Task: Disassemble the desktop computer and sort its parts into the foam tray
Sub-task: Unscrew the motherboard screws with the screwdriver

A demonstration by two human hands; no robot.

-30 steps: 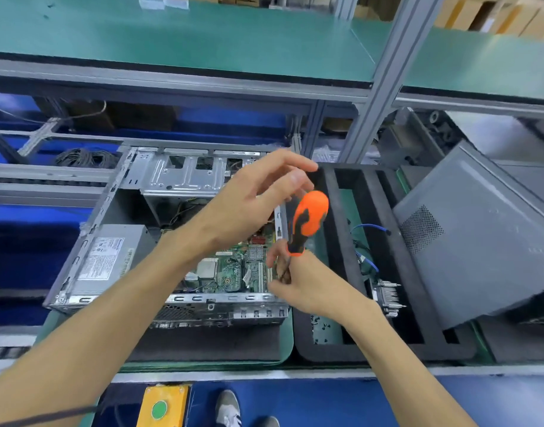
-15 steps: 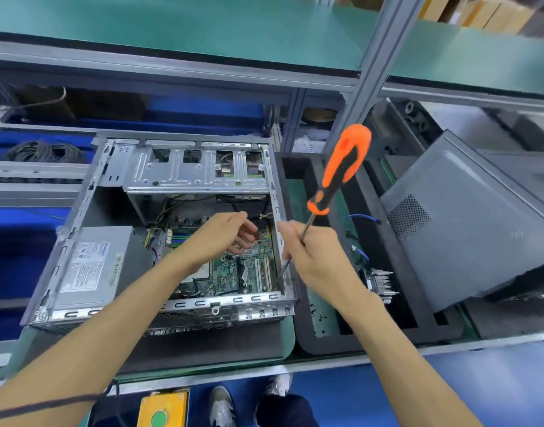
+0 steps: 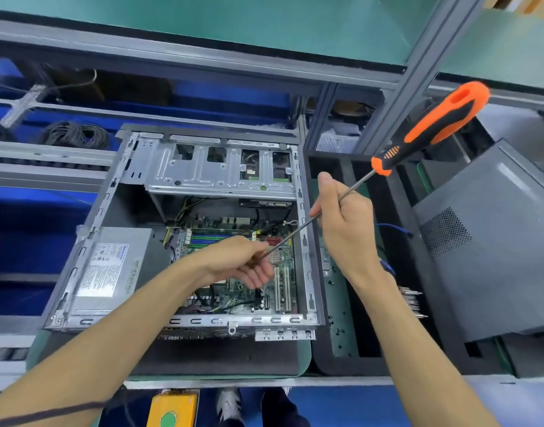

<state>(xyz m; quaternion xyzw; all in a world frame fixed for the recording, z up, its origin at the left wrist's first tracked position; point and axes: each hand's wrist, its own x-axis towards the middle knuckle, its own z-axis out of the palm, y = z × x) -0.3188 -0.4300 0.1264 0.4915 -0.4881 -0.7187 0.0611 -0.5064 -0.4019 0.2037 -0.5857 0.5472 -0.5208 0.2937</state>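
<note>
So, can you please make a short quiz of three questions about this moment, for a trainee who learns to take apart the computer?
1. True or false: the right hand holds the screwdriver by its orange handle.
2. Where is the screwdriver tip?
A. at the left hand, over the motherboard
B. in the foam tray
C. on the power supply
3. Fill in: the grey side panel leans to the ____ of the case.

Key
1. False: it grips the metal shaft; the handle sticks up free.
2. A
3. right
</note>
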